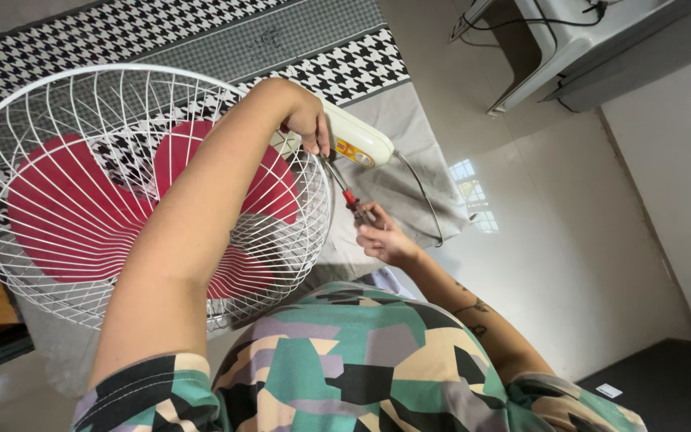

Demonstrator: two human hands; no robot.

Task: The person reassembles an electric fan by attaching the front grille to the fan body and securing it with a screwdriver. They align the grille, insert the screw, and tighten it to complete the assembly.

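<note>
Fan (145, 200) — white wire guard, round, filling the left half of the view, red blades behind the wires; it lies over a black-and-white houndstooth cloth (345, 68) on the far side. Motor housing (357, 140) — cream plastic, oblong, at the guard's right edge, long axis running from near-left to far-right; it carries a small orange-and-yellow label (347, 150) on its near face, print too small to tell. Left hand (307, 116) — closed over the housing's upper left end, fingers curled down across it. Screwdriver (345, 190) — slim metal shaft with a red collar, long axis slanting from the right hand up and left, tip at the underside of the housing. Right hand (381, 238) — below and right of the housing, fingers pinched around the screwdriver's handle end. Small white tag (608, 390) — rectangular, flat on the dark floor at near right. White unit (569, 40) — far right, cables trailing.
</note>
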